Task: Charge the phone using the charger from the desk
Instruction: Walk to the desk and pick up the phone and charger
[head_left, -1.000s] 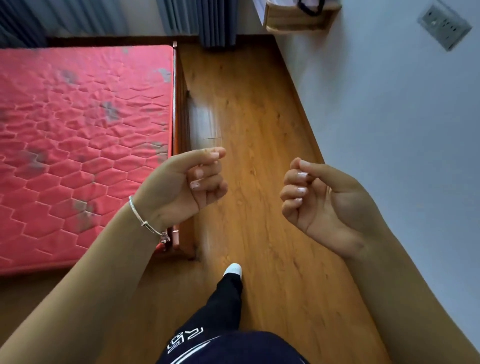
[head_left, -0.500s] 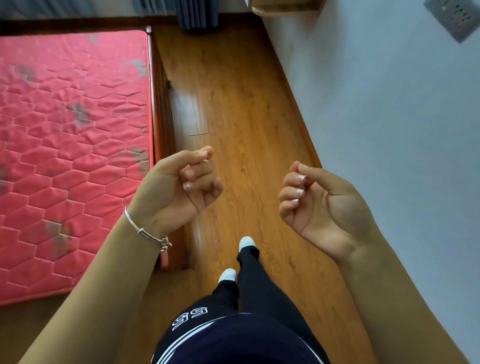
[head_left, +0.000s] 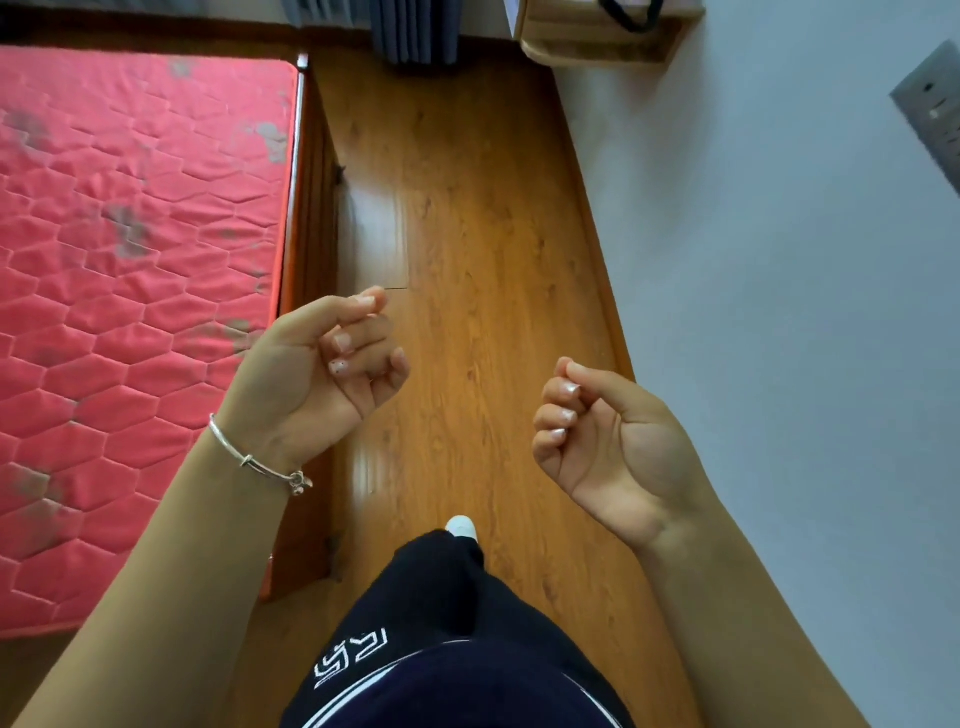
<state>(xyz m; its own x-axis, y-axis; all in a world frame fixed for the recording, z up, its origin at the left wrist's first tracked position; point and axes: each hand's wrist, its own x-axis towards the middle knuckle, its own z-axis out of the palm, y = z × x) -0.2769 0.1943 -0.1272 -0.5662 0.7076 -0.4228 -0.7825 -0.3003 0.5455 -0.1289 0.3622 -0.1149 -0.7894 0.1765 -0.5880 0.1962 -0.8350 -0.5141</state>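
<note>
Your left hand (head_left: 317, 374) hangs over the wooden floor (head_left: 483, 270) just beside the bed, fingers curled loosely toward the palm and the thumb laid across the forefinger; it holds nothing. A thin silver bracelet (head_left: 254, 460) sits on that wrist. Your right hand (head_left: 608, 441) floats nearer the wall (head_left: 779, 312), palm turned up, fingers bent in a loose half-fist, also holding nothing. The two hands are well apart, with bare floor between them.

To your left lies the bed with its red quilted mattress (head_left: 130, 286), edged by a wooden frame (head_left: 306, 218). Below you, a dark trouser leg (head_left: 441, 587) with white lettering reaches forward, and a white shoe tip (head_left: 461, 526) touches the floor.

Neither phone nor charger shows in this view. At the top edge, a wooden shelf (head_left: 597, 49) stands against the wall with a black cord loop (head_left: 631, 15) on it, beside grey curtains (head_left: 413, 31). A wall socket (head_left: 935, 114) sits on the wall at the far right.
</note>
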